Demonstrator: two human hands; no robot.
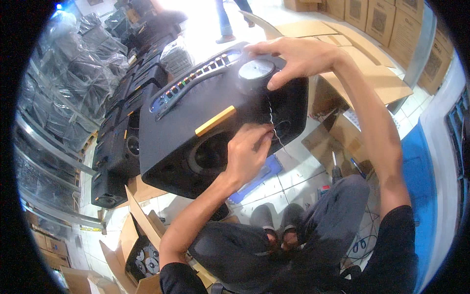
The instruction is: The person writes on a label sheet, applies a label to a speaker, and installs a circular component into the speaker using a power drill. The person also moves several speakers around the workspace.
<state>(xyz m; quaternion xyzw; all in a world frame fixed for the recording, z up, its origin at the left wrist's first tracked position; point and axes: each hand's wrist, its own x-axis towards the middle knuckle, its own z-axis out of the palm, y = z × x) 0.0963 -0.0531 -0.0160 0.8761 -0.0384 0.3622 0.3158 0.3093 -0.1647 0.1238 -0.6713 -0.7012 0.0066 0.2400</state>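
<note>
at the right end of the top of the black speaker box (188, 110), a round speaker part (256, 71) is in the right hand (304, 58), thumb and fingers spread wide around its edge. the left hand (248, 149) is below it, by the front of the box, fingertips pinched closed on the twisted wire (270, 111) running down from the part.

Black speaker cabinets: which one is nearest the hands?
The large speaker cabinet, front and centre: the right hand holds a round silver-topped part there. The other cabinets stand farther back, to the left.
</note>
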